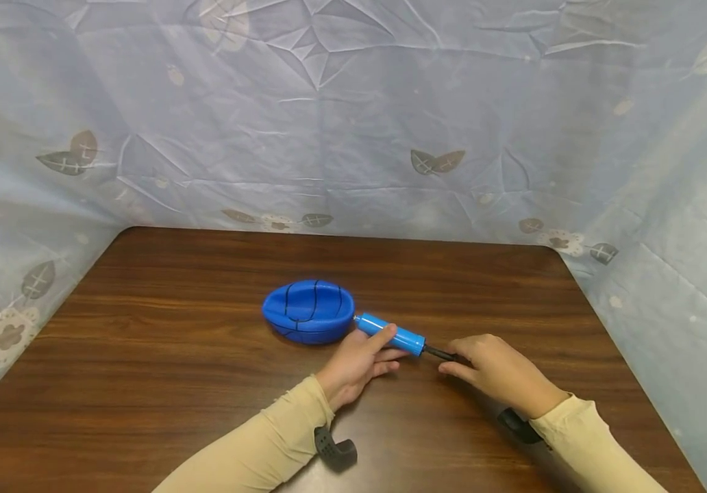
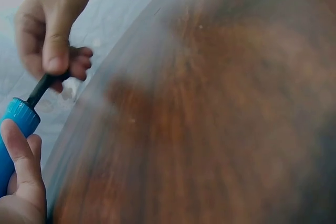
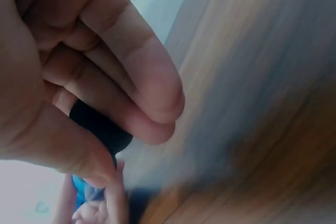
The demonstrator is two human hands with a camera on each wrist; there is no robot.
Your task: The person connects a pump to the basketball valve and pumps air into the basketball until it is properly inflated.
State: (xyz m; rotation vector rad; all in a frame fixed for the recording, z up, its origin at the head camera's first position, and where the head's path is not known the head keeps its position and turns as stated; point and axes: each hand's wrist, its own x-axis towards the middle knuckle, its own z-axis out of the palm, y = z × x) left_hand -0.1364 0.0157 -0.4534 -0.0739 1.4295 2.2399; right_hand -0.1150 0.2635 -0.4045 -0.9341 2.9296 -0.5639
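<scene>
A blue ball with black lines [image 1: 309, 312], caved in on top like a bowl, lies on the wooden table. Right against its right side is the tip of a blue hand pump [image 1: 389, 333]. My left hand [image 1: 361, 364] grips the pump's barrel, thumb over the top and fingers beneath. At the other end, my right hand [image 1: 494, 370] holds the black pump handle [image 3: 100, 127] between thumb and fingers. Part of the black rod [image 2: 41, 91] shows between barrel and handle in the left wrist view.
The brown wooden table [image 1: 144, 383] has rounded far corners. A pale patterned cloth [image 1: 353, 123] hangs behind it and along both sides. Black wrist devices [image 1: 335, 448] sit at both sleeves.
</scene>
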